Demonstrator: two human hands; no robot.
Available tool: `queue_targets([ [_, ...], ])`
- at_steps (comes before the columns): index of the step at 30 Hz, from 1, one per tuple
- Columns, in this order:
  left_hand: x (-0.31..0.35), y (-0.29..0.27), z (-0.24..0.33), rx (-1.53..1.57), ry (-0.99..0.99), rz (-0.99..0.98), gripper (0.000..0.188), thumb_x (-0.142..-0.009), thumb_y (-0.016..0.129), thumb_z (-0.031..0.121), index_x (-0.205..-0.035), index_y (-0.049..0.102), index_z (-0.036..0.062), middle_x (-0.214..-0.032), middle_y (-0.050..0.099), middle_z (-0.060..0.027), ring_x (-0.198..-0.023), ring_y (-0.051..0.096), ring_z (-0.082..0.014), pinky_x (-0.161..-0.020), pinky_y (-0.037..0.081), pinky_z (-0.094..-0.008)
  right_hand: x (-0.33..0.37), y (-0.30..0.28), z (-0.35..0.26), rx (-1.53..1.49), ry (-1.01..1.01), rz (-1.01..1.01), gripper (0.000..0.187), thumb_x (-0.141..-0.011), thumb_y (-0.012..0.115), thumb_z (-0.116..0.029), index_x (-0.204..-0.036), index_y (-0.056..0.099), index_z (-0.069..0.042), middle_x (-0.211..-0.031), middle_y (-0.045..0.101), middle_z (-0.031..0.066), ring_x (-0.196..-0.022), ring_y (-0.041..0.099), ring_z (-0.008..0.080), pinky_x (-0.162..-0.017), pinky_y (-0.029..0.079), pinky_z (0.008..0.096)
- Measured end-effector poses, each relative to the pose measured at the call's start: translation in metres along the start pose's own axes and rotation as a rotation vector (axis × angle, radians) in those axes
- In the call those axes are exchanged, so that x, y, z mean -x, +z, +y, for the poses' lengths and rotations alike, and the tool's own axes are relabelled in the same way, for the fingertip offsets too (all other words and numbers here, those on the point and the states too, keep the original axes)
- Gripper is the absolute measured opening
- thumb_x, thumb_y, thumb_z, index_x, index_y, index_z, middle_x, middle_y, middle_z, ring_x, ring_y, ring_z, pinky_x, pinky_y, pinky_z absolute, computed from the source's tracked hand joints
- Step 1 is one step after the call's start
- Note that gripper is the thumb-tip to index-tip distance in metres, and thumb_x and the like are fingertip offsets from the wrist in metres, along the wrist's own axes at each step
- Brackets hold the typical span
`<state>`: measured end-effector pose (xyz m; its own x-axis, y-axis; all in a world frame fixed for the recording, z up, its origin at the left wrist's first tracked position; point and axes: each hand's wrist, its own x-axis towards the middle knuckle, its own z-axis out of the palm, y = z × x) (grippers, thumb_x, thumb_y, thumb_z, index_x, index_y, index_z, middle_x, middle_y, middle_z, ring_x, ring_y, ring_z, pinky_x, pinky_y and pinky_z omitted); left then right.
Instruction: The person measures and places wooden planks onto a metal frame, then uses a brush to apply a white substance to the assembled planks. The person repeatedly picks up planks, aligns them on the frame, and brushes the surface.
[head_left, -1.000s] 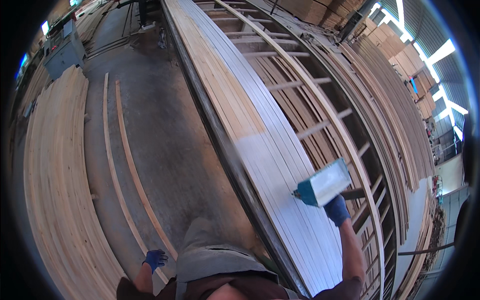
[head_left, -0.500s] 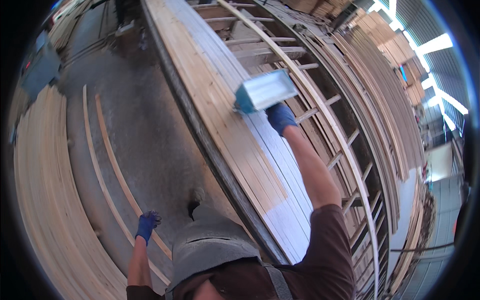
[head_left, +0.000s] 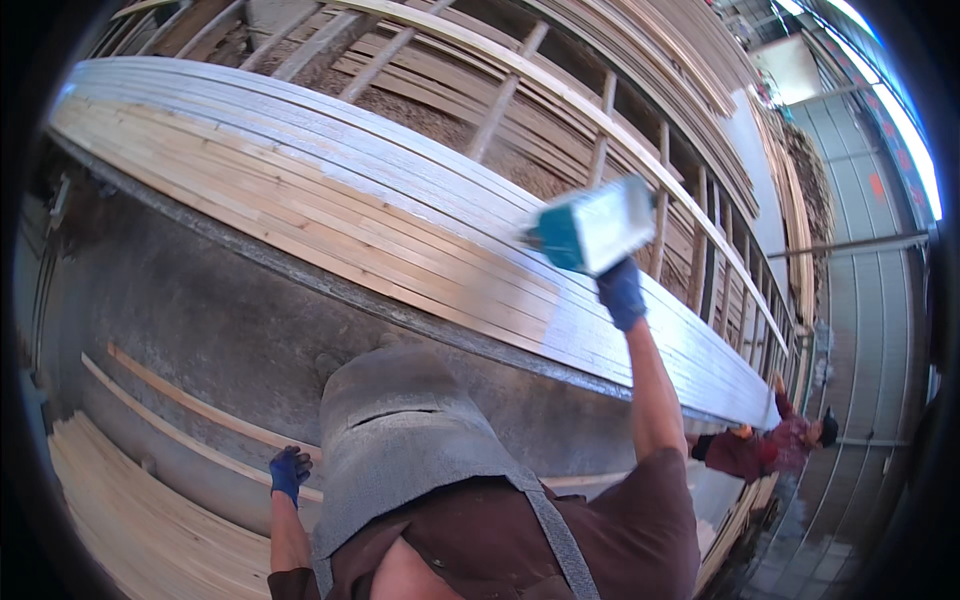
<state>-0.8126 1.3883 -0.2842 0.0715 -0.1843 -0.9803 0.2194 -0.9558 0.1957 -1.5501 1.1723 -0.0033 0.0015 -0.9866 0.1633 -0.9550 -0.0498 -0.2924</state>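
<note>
My right hand (head_left: 622, 290), in a blue glove, grips a box-shaped teal container (head_left: 565, 238) with a white inside; motion blurs it and hides its exact kind. It is held above a long row of wooden boards lying side by side. White coating (head_left: 640, 335) covers their far strip and right-hand part, while bare wood (head_left: 400, 255) shows along the near side. Whether the container touches the boards, I cannot tell. My left hand (head_left: 290, 472), also gloved in blue, hangs low at my left side. Its fingers are loosely bent and apart, holding nothing.
Beyond the boards runs a ladder-like wooden rack (head_left: 497, 115). A dark ledge (head_left: 330, 268) edges the near side of the boards. Stacked planks (head_left: 150, 520) and narrow strips (head_left: 190, 400) lie on the floor at left. Another person (head_left: 765, 445) in dark red stands at the right end.
The view has swung round to the right, so the boards lie more crosswise and another person shows. My right hand with the teal container has moved to the right along the boards.
</note>
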Motion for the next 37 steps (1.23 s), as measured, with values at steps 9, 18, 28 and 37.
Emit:
queue_targets([
  [9, -0.046, -0.035, 0.049, 0.025, -0.134, -0.195, 0.029, -0.094, 0.057, 0.033, -0.115, 0.059, 0.0127, -0.093, 0.071, -0.0093, -0.071, 0.066, -0.0236, -0.064, 0.051, -0.0373, 0.152, -0.054, 0.056, -0.186, 0.999, 0.142, 0.016, -0.089, 0.068, -0.019, -0.086, 0.068, -0.003, -0.056, 0.058, 0.0069, -0.044, 0.053, 0.0196, -0.048, 0.046, 0.0351],
  [18, 0.018, 0.004, 0.149, -0.029, 0.081, -0.058, 0.028, -0.098, 0.049, 0.027, -0.115, 0.065, 0.0111, -0.097, 0.074, -0.0111, -0.075, 0.071, -0.0222, -0.067, 0.055, -0.0364, -0.046, 0.038, -0.082, -0.343, 0.345, -0.103, 0.028, -0.087, 0.068, -0.013, -0.112, 0.068, 0.0, -0.098, 0.073, 0.0169, -0.089, 0.069, 0.0257, -0.076, 0.052, 0.0394],
  [28, -0.041, -0.143, 0.107, 0.577, 0.035, -0.091, 0.029, -0.1, 0.047, 0.034, -0.113, 0.06, 0.012, -0.094, 0.073, -0.0134, -0.074, 0.07, -0.0288, -0.067, 0.054, -0.043, -0.431, 0.218, -0.43, -0.047, -0.278, -0.133, 0.021, -0.085, 0.06, -0.019, -0.097, 0.07, -0.005, -0.094, 0.068, 0.0251, -0.09, 0.065, 0.0447, -0.077, 0.052, 0.0531],
  [37, -0.039, -0.217, 0.158, 0.476, -0.002, 0.103, 0.04, -0.1, 0.046, 0.04, -0.126, 0.058, 0.0124, -0.108, 0.072, -0.0147, -0.084, 0.07, -0.0329, -0.072, 0.051, -0.0477, -0.657, 0.358, -0.702, -0.164, -0.42, -0.094, 0.038, -0.091, 0.056, -0.035, -0.11, 0.067, -0.005, -0.101, 0.067, 0.0294, -0.096, 0.064, 0.0452, -0.082, 0.05, 0.0552],
])
